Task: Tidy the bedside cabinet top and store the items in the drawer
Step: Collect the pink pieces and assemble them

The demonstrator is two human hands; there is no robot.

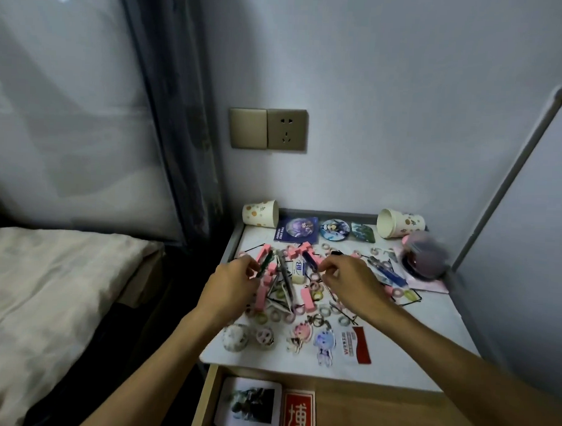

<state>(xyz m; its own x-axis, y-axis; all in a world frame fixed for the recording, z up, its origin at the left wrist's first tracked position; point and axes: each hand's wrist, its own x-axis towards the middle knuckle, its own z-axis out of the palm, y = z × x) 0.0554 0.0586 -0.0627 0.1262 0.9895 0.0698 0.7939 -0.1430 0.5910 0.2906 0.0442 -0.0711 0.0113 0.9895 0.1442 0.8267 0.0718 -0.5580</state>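
The white cabinet top (428,345) is strewn with pink clips, small rings, hair ties and acrylic charms (324,343). My left hand (231,282) hovers over the left of the pile, its fingers pinching a dark green pen (265,261). Over the middle of the pile my right hand (350,280) has curled fingers, pinching something small among the pink clips (299,250); what it is I cannot make out. Below the top, the wooden drawer (377,413) stands open with a white photo card (250,404) and a red card (298,415) inside.
Two paper cups (260,212) (400,223) lie on their sides at the back, round badges (334,229) between them. A pink-and-purple round object (424,254) sits at the right back. A bed (48,284) lies left, a wall socket (285,130) above, a white panel (528,221) right.
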